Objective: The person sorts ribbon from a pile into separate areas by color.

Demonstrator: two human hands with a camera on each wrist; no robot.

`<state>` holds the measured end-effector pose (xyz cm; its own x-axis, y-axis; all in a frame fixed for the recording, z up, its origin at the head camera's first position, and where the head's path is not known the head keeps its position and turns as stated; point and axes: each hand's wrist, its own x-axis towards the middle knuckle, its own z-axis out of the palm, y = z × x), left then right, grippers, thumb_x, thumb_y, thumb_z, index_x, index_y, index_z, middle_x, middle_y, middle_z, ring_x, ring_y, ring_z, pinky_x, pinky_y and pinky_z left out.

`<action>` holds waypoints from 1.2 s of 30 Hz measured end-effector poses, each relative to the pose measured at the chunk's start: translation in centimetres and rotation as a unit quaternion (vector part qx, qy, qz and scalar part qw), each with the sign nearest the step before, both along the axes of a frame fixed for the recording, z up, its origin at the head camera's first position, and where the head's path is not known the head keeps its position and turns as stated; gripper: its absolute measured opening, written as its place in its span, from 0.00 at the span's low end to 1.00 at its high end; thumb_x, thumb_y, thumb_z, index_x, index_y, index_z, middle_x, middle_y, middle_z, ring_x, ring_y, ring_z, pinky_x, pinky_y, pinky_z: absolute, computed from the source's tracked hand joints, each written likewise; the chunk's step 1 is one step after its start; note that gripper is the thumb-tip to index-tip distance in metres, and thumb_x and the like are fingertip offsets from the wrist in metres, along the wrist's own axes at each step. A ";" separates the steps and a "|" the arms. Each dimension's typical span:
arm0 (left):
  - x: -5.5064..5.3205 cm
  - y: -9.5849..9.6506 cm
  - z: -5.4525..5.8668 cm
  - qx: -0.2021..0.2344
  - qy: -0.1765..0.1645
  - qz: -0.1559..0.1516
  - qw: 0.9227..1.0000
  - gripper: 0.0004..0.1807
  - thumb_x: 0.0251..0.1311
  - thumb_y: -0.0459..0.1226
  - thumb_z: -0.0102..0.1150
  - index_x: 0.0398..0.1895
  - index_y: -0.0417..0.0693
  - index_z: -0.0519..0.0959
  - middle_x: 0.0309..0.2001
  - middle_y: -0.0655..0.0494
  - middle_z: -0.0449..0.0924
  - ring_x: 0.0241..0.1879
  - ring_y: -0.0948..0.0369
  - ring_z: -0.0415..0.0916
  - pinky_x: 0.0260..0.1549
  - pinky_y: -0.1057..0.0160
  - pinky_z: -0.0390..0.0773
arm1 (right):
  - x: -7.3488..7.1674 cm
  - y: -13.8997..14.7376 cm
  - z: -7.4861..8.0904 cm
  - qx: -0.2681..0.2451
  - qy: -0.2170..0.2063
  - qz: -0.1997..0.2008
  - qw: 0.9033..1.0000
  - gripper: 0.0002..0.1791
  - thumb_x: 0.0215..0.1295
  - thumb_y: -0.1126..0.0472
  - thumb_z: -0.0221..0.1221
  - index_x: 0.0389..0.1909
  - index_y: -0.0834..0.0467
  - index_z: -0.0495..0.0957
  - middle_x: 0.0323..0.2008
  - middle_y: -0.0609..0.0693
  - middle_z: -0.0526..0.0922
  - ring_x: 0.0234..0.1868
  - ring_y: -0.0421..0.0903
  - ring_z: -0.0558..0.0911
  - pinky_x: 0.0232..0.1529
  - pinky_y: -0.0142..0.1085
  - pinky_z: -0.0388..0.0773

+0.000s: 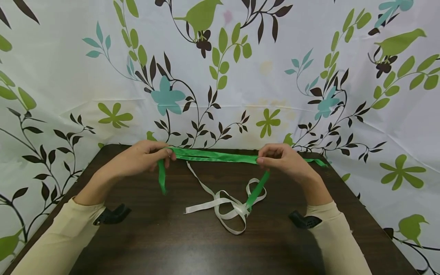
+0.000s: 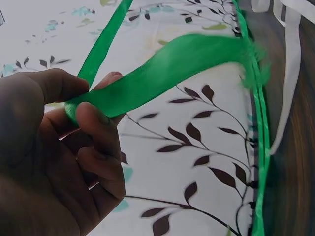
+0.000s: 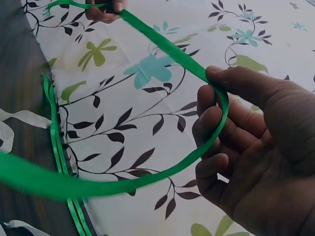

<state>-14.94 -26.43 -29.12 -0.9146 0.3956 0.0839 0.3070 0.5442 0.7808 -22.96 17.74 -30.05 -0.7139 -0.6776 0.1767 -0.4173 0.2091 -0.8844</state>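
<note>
My left hand (image 1: pixel 151 154) pinches a green ribbon (image 1: pixel 216 155) between thumb and fingers near one end, and a short tail hangs below. Farther right, my right hand (image 1: pixel 280 158) pinches the same ribbon, which runs fairly taut between both hands above the far table edge. From the right hand a longer tail (image 3: pixel 133 184) curves down; in the head view it overlaps the knot of a looped white ribbon (image 1: pixel 237 208) on the table. Whether they touch, I cannot tell. A second green ribbon strip (image 2: pixel 261 162) lies along the far edge.
The dark wooden table (image 1: pixel 165 236) meets a white cloth backdrop (image 1: pixel 240 95) printed with leaves, birds and flowers. Past my right hand, an end of the green strip (image 1: pixel 317 162) shows at the far right edge. Black wrist devices sit on both sleeves.
</note>
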 end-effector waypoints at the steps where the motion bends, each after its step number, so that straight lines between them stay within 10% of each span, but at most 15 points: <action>1: -0.3 -0.2 -0.2 -0.001 -0.004 0.004 1.000 0.15 0.79 0.46 0.49 0.42 0.50 0.84 0.34 0.49 0.81 0.21 0.55 0.68 0.19 0.60 0.68 | -0.1 0.2 0.0 0.001 0.002 -0.003 1.000 0.05 0.72 0.62 0.64 0.42 0.60 0.83 0.30 0.61 0.80 0.30 0.59 0.75 0.30 0.42 0.75; 25: -5.3 -5.0 -6.4 -0.015 -0.037 0.073 0.997 0.21 0.81 0.44 0.43 0.45 0.38 0.82 0.35 0.44 0.81 0.25 0.50 0.75 0.26 0.54 0.77 | -3.8 5.1 -2.2 0.000 -0.072 -0.096 0.993 0.15 0.73 0.61 0.63 0.50 0.69 0.79 0.30 0.53 0.79 0.31 0.50 0.74 0.32 0.41 0.71; 36: -5.9 -6.5 -8.4 -0.056 -0.026 0.169 0.984 0.19 0.78 0.47 0.48 0.39 0.41 0.81 0.35 0.45 0.81 0.28 0.52 0.74 0.28 0.54 0.72 | -5.8 7.4 -4.7 0.015 -0.119 -0.140 0.983 0.17 0.69 0.60 0.68 0.53 0.63 0.79 0.40 0.51 0.84 0.36 0.52 0.74 0.37 0.41 0.73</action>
